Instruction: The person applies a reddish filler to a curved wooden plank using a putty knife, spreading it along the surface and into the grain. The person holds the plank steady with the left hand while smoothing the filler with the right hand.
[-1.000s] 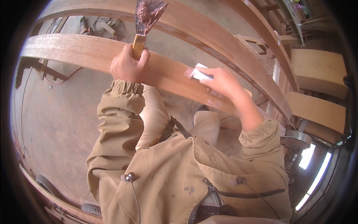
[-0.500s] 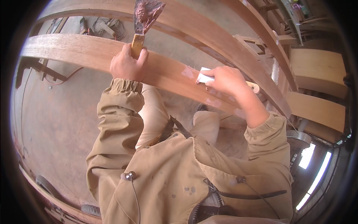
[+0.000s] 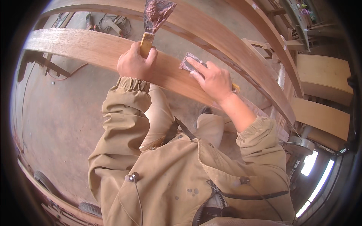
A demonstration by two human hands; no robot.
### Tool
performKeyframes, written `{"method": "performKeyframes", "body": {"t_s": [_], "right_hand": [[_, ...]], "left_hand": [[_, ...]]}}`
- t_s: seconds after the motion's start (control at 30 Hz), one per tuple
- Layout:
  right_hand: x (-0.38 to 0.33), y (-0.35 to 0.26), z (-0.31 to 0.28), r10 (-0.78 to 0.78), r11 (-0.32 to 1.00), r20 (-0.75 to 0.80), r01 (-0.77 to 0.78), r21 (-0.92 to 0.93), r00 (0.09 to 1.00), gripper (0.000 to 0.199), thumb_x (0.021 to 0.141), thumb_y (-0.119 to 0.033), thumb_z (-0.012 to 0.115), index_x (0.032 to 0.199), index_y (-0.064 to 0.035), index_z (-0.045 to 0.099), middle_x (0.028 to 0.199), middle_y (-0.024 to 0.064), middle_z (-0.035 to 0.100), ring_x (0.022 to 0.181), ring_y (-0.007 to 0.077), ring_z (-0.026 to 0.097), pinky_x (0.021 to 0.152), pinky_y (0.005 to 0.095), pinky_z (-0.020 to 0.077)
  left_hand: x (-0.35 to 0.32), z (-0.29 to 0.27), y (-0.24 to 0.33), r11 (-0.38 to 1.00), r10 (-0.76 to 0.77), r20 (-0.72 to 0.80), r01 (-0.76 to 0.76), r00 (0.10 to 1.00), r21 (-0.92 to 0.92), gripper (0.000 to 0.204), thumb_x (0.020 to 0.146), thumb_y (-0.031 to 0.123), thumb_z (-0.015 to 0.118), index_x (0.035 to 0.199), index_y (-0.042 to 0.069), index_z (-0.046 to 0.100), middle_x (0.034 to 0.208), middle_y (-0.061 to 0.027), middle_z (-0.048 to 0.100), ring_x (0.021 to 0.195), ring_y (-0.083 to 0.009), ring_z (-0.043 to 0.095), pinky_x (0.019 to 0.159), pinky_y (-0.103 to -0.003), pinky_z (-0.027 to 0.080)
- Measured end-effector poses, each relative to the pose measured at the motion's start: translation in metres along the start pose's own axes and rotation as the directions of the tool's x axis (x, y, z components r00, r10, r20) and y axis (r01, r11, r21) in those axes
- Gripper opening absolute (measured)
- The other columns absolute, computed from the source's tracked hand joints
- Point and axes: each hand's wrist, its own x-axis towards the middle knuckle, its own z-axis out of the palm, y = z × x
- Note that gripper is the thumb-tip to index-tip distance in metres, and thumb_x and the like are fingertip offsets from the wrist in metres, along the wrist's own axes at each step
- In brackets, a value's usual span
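A long brown wooden plank [image 3: 86,47] runs across in front of me. My left hand [image 3: 135,64] rests on it and grips the wooden handle of a putty knife [image 3: 155,19], whose blade points up and carries reddish-brown filler. My right hand [image 3: 212,80] lies flat on the plank further right, pressing a small piece of sandpaper [image 3: 187,64] under its fingertips. Both arms wear tan sleeves.
A second wooden beam [image 3: 226,41] runs behind the plank. Light wooden boxes [image 3: 324,75] stand at the right. Cables and tools [image 3: 109,24] lie on the concrete floor [image 3: 60,120] at the upper left. A wheel [image 3: 43,180] shows at the lower left.
My right hand has slid the sandpaper leftward along the plank, toward my left hand. The left hand and putty knife have hardly moved.
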Motion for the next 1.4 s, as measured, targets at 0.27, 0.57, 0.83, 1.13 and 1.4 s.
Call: {"method": "performKeyframes", "body": {"t_s": [0.27, 0.57, 0.83, 1.13, 1.4], "right_hand": [[0.028, 0.005, -0.033, 0.126, 0.956, 0.444, -0.229, 0.185, 0.887, 0.039, 0.079, -0.030, 0.062, 0.118, -0.0296, 0.060, 0.099, 0.0124, 0.066, 0.089, 0.0298, 0.062, 0.076, 0.0399, 0.0497], [0.042, -0.017, -0.051, 0.123, 0.992, 0.490, -0.127, -0.025, 0.863, 0.035, 0.081, -0.026, 0.059, 0.116, -0.0257, 0.062, 0.100, 0.0101, 0.066, 0.094, 0.0271, 0.061, 0.082, 0.0382, 0.0484], [0.044, -0.016, -0.057, 0.108, 0.990, 0.462, -0.136, 0.028, 0.881, 0.033, 0.081, -0.025, 0.058, 0.113, -0.0245, 0.063, 0.101, 0.0078, 0.066, 0.095, 0.0265, 0.061, 0.082, 0.0389, 0.0484], [0.038, -0.003, -0.063, 0.192, 0.981, 0.563, -0.172, -0.088, 0.804, 0.034, 0.080, -0.026, 0.057, 0.113, -0.0274, 0.063, 0.101, 0.0083, 0.066, 0.095, 0.0270, 0.061, 0.081, 0.0384, 0.0487], [0.012, -0.009, -0.025, 0.101, 0.954, 0.412, -0.206, 0.219, 0.905, 0.039, 0.079, -0.027, 0.059, 0.118, -0.0283, 0.060, 0.097, 0.0143, 0.065, 0.090, 0.0321, 0.061, 0.080, 0.0420, 0.0482]], "left_hand": [[-0.001, 0.000, 0.001, 1.000, 0.015, -0.021, -0.015, 1.000, -0.001, 0.033, 0.071, 0.040, 0.065, 0.085, 0.010, 0.062, 0.067, -0.0107, 0.063, 0.065, -0.0303, 0.061, 0.062, -0.040, 0.048], [0.001, 0.006, 0.001, 0.998, 0.039, -0.036, -0.041, 0.999, -0.046, 0.034, 0.072, 0.042, 0.064, 0.082, 0.010, 0.060, 0.067, -0.0119, 0.062, 0.065, -0.0320, 0.060, 0.062, -0.041, 0.047], [-0.001, 0.006, -0.002, 0.997, 0.071, -0.106, -0.075, 0.992, -0.033, 0.030, 0.068, 0.037, 0.067, 0.078, 0.010, 0.059, 0.060, -0.0088, 0.060, 0.058, -0.0285, 0.059, 0.059, -0.038, 0.047], [0.000, 0.001, 0.001, 1.000, 0.011, -0.034, -0.012, 0.999, -0.023, 0.033, 0.072, 0.041, 0.064, 0.081, 0.009, 0.060, 0.068, -0.0126, 0.062, 0.066, -0.0323, 0.060, 0.062, -0.042, 0.047], [0.001, 0.003, 0.001, 0.999, 0.023, -0.009, -0.023, 1.000, -0.039, 0.035, 0.074, 0.043, 0.063, 0.082, 0.009, 0.060, 0.069, -0.0144, 0.062, 0.068, -0.0342, 0.060, 0.063, -0.043, 0.047]]}}
